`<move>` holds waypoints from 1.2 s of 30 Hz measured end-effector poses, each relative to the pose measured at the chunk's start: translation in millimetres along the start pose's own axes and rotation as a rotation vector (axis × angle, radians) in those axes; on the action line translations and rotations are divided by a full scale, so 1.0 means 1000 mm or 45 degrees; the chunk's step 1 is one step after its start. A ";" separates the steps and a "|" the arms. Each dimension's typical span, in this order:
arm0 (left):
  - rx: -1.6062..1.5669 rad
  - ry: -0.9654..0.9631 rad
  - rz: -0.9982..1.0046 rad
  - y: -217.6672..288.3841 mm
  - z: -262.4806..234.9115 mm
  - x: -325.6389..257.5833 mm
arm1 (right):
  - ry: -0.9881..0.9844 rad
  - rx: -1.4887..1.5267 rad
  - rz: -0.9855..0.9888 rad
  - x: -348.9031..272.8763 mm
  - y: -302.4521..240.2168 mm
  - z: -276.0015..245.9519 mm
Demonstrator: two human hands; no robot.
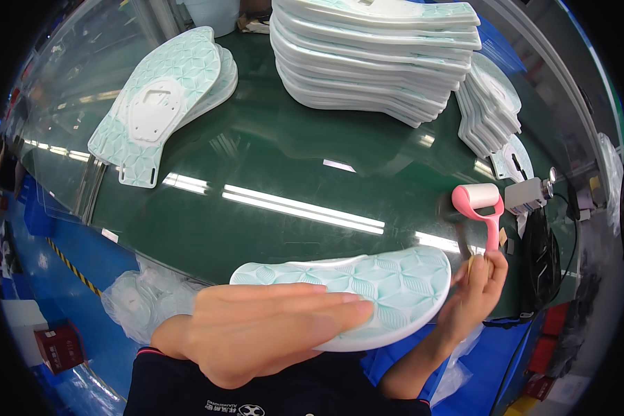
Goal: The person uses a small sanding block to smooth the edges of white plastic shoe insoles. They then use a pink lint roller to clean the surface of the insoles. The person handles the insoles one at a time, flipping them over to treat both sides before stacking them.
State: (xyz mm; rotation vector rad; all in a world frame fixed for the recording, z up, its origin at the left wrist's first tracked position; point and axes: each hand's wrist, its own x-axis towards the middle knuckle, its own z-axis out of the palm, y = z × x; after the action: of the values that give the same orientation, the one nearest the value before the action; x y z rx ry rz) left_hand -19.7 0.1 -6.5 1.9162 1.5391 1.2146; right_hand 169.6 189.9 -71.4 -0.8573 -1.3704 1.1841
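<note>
A white plastic panel point(395, 284) with a pale green petal pattern lies tilted across the table's near edge. My left hand point(270, 326) presses its stretched fingers over the patterned face and steadies it; the thumb is hidden. Beside the panel's right end, my right hand point(475, 291) has its fingers curled around a slim blade-like tool point(463, 239), dark and smeared by motion. Just beyond those fingers is a pink-handled roller point(478, 201) with a white cylinder; its handle end comes close to the fingertips, and I cannot tell whether they touch.
A tall stack of similar panels point(374, 62) stands at the back, with smaller nested pieces point(489, 104) right of it. Two overlapping panels point(152, 111) lie at left. A grey-white bottle with a metal top point(527, 196) and a black bag point(539, 267) are at right.
</note>
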 end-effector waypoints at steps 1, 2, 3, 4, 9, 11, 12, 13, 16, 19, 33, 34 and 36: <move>0.021 -0.003 0.014 -0.002 0.001 0.002 | -0.065 0.027 -0.002 -0.012 -0.020 0.010; 0.035 0.046 0.072 -0.003 0.003 0.003 | -0.120 0.049 -0.008 -0.026 -0.040 0.021; 0.049 0.091 0.134 -0.002 0.006 0.005 | -0.103 0.131 -0.174 -0.036 -0.052 0.032; 0.068 0.138 0.191 0.000 0.010 0.005 | -0.090 0.398 -0.246 -0.047 -0.060 0.043; 0.170 0.140 0.161 0.011 0.012 0.014 | -0.803 0.365 -0.603 -0.048 -0.041 0.039; 0.198 0.173 0.214 0.011 0.015 0.020 | -0.712 0.390 -0.529 -0.052 -0.053 0.047; 0.232 0.216 0.247 0.008 0.018 0.018 | -0.594 0.425 -0.428 -0.057 -0.061 0.054; 0.267 0.258 0.280 0.008 0.020 0.016 | -0.676 0.400 -0.497 -0.055 -0.061 0.055; 0.277 0.276 0.258 0.008 0.020 0.017 | -0.812 0.349 -0.624 -0.046 -0.055 0.059; 0.256 0.276 0.278 0.003 0.021 0.015 | -0.748 0.379 -0.607 -0.046 -0.055 0.062; 0.182 0.304 0.287 0.003 0.026 0.017 | -0.680 0.256 -0.625 -0.048 -0.058 0.058; 0.191 0.309 0.288 0.004 0.027 0.020 | -0.612 0.262 -0.589 -0.051 -0.058 0.058; 0.165 0.397 0.317 -0.005 0.034 0.015 | -0.477 0.417 -0.407 -0.058 -0.055 0.061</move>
State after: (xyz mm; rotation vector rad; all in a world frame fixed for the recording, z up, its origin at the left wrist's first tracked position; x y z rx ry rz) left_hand 4.8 23.1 -23.1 2.1321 1.5972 1.6218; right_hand 125.9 109.6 -29.1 -0.1783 -1.4875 1.3064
